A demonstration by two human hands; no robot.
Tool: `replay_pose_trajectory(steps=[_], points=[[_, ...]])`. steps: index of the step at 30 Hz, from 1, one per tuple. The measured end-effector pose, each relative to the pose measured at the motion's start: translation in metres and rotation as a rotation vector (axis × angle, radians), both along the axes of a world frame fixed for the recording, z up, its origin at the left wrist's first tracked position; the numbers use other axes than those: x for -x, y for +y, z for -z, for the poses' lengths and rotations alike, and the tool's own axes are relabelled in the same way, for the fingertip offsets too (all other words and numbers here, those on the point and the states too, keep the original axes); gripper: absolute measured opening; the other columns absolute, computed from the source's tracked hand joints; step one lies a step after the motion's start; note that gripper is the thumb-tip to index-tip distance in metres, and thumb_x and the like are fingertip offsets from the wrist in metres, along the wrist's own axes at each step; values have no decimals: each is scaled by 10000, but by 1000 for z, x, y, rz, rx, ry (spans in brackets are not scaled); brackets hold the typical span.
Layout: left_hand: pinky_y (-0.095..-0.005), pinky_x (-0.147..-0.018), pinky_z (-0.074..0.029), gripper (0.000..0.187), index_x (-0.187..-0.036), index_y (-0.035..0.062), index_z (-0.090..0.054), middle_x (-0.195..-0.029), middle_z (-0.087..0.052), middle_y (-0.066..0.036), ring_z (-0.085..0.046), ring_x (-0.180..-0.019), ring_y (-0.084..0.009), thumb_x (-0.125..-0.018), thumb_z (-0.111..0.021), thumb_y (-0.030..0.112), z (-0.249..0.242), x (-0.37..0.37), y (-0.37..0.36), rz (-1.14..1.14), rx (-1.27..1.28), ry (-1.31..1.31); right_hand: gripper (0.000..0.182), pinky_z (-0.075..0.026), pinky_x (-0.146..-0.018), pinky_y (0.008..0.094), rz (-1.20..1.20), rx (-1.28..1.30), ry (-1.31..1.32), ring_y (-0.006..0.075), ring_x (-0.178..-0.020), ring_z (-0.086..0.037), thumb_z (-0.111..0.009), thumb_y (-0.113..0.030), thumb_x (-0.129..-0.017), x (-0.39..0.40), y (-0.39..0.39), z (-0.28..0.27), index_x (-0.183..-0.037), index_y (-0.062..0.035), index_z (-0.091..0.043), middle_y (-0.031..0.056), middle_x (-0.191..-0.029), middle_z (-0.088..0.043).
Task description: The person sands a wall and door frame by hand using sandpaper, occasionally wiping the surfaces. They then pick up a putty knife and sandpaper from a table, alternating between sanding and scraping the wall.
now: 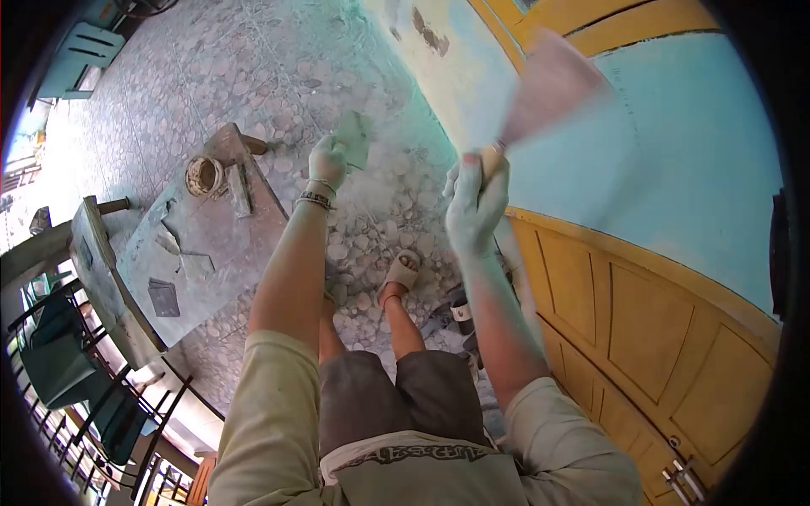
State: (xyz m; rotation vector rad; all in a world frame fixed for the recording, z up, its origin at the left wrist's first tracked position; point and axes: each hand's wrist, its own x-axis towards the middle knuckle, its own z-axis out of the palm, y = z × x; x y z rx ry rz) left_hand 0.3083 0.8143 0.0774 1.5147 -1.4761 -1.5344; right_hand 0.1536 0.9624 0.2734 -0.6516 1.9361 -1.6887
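Observation:
My right hand (477, 211), coated in pale dust, is closed round the wooden handle of a wide-bladed scraper (553, 93). Its blade points up and right in front of the turquoise wall (683, 135), smeared by motion. Over the floor, my left hand (327, 162), just as dusty, grips a flat, rectangular, pale green piece (355, 139) by its near edge. Dust covers that piece, and its kind does not show. Bracelets circle my left wrist.
A dusty low table (228, 270) to the left bears a round bowl (204, 176), a narrow block (240, 191) and scraps. Yellow wooden doors (650, 329) stand at right. Green dust lies along the wall's foot. A dark railing (76, 379) is at lower left.

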Motion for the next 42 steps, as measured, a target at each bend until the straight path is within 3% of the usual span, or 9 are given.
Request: replay_pose_trajectory(steps=[5, 12, 16, 19, 24, 26, 29, 36, 42], points=[[-340, -570, -507, 212, -1020, 7, -668, -776, -664, -111, -652, -668, -184, -910, -542, 137, -12, 11, 14, 99, -158, 62, 314, -510, -651, 474, -368, -627, 454, 447, -694, -638, -622, -256, -932, -21, 45, 159, -1026, 36, -553, 213, -813, -669], [-329, -651, -489, 152, -948, -2, -655, -758, -641, -99, -599, -697, -159, -909, -553, 103, 26, -24, 10, 294, 40, -140, 365, -517, -685, 469, -60, -134, -17, 472, -775, -646, -593, -281, -936, 8, 11, 34, -1108, 38, -552, 274, -823, -650], [-290, -619, -460, 140, -937, -12, -655, -759, -628, -43, -555, -684, -122, -912, -571, 96, -6, -9, 3, 376, -119, 66, 330, -511, -575, 464, -688, -687, 645, 404, -681, -667, -570, -278, -954, 5, 56, 165, -1054, 35, -534, 223, -764, -654], [-272, -611, -454, 146, -942, -21, -656, -761, -611, -8, -543, -677, -99, -921, -577, 100, -20, -26, -5, 303, -151, -56, 245, -507, -574, 419, -431, -506, 654, 340, -649, -666, -556, -229, -960, 17, 57, 151, -989, 14, -534, 180, -731, -648], [-236, -543, -421, 194, -982, -9, -659, -741, -591, 9, -516, -626, -60, -953, -583, 167, -23, -24, 6, 286, -300, 83, 148, -498, -659, 357, -185, -64, 78, 282, -715, -635, -535, -140, -960, 15, 22, 92, -968, 8, -531, 144, -777, -584], [-235, -517, -403, 216, -974, -13, -663, -710, -581, 5, -501, -588, -62, -951, -589, 189, -46, -16, 13, 289, -360, 80, 123, -494, -726, 408, -425, -112, 590, 304, -811, -634, -532, -121, -956, 6, 38, 123, -976, 1, -538, 155, -842, -559], [-227, -448, -344, 231, -997, 6, -661, -673, -552, 24, -457, -508, -54, -962, -584, 222, -53, -21, 0, 320, -371, 7, 267, -499, -703, 418, -821, -766, 610, 382, -727, -601, -628, -231, -924, 13, 93, 179, -999, 0, -516, 183, -782, -613], [-229, -429, -321, 208, -934, 20, -656, -648, -545, 20, -435, -472, -61, -958, -577, 211, -39, -25, 12, 250, -417, 108, 279, -496, -527, 449, -179, -36, 230, 390, -592, -644, -577, -257, -961, 27, 39, 73, -1017, 15, -556, 161, -759, -670], [-227, -440, -336, 174, -929, 25, -636, -696, -559, 9, -462, -510, -63, -969, -556, 175, -50, -26, 41, 113, -363, 163, 366, -534, -602, 427, -753, -877, 532, 373, -719, -673, -550, -324, -954, 20, 133, 200, -992, 39, -578, 230, -869, -673]])
